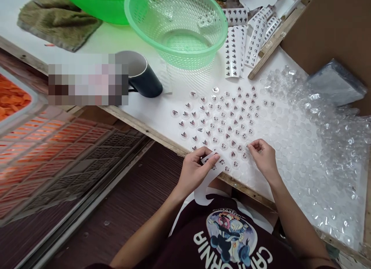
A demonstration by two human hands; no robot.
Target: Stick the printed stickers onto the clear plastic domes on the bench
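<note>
My left hand (196, 168) pinches a white sticker strip (209, 172) that curls down over the table's front edge toward my lap. My right hand (263, 157) has its fingertips pinched together just above the table, at the near end of a field of several small clear domes with dark stickers (224, 114); what it pinches is too small to make out. The domes lie in rows on the white table (156, 110). More plain clear domes (304, 145) spread to the right.
A green mesh basket (176, 26) and a green bowl (95, 4) stand at the back, with a dark mug (142, 74) on its side to the left. Sticker strips (236, 49) lie behind the domes. A wooden bar (275, 41), cardboard and an orange crate (17, 103) surround.
</note>
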